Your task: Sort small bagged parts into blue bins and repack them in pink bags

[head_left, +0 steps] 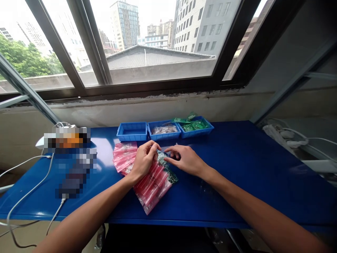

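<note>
My left hand (144,160) is over a fan of pink translucent plastic bags (158,181), its thumb and fingers pressed together. What it pinches, if anything, is too small or hidden to make out. My right hand (188,160) hovers just to the right, thumb and index finger apart; a dark patch shows between its fingers, and I cannot tell what it is. Green circuit boards (172,174) lie under and beside the pink bags, between the two hands. More pink bags (123,154) spread out to the left of my left hand.
Along the back stand three blue trays: an empty one (131,137), one (166,136) with small parts in clear bags, and one (198,132) with green boards. Blurred-out items (76,172) and white cables (50,172) occupy the left of the blue table (250,168).
</note>
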Available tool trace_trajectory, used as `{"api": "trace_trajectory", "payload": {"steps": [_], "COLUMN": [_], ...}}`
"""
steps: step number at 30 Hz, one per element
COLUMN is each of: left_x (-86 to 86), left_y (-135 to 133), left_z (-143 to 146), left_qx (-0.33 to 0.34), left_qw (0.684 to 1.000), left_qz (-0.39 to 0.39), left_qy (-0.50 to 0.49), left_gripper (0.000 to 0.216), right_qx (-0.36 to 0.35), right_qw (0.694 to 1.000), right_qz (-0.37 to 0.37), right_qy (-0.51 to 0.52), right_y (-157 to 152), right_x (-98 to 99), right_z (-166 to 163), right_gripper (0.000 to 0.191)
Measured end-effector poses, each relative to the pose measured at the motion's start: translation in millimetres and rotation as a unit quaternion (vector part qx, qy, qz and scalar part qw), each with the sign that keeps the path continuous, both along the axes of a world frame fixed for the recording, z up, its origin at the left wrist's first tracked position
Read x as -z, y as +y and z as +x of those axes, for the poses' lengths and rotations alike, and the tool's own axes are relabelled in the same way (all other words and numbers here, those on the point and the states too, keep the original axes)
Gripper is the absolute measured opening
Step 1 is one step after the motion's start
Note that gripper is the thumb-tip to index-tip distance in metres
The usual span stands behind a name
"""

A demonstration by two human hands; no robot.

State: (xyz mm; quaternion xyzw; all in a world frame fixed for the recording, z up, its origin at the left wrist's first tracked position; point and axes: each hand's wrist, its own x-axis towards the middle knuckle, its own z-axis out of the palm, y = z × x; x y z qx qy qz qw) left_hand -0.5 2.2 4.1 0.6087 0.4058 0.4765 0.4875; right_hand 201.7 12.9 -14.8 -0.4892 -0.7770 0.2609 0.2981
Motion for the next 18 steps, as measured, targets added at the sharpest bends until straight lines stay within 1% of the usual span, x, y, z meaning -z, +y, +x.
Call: {"api": "trace_trajectory", "payload": {"steps": [2, 5, 7, 10, 12, 14, 15, 18], "left_x": [0.6, 0.4, -0.4, -1.8, -2.3, -1.9, -1.4, 0.8], "left_y": [0, -1, -1, -2, -2, -2, -1, 0], "left_z": [0, 0, 0, 1, 1, 1, 1, 0], "left_qx": [0.001, 0.003, 0.003, -0.01, -0.018, -0.022, -0.026, -0.04], "left_qw": [1.0, 1.0, 1.0, 1.0, 1.0, 1.0, 1.0, 0.998], "left_qz": [0.0, -0.006, -0.011, -0.004, 0.001, 0.002, 0.002, 0.001], "left_qy": [0.006, 0.004, 0.0, -0.004, -0.004, -0.01, -0.017, -0.045], "left_gripper": [0.031, 0.031, 0.032, 0.033, 0.034, 0.034, 0.033, 0.028], "right_qx": [0.002, -0.007, -0.022, -0.038, -0.045, -0.039, -0.029, 0.009], "right_qw": [1.0, 0.998, 0.995, 0.987, 0.97, 0.942, 0.93, 0.909], "right_qz": [-0.017, -0.053, -0.075, -0.115, -0.169, -0.215, -0.223, -0.208], "right_qy": [-0.004, 0.033, 0.057, 0.105, 0.171, 0.253, 0.29, 0.362], "right_y": [1, 4, 8, 11, 12, 11, 11, 10], "right_x": [5.8, 9.1, 7.1, -0.2, -5.2, -8.1, -8.7, -8.8], "right_z": [-2, 0, 3, 9, 11, 11, 10, 6], "right_gripper": [0.026, 0.019, 0.024, 0.038, 0.043, 0.045, 0.046, 0.048]}}
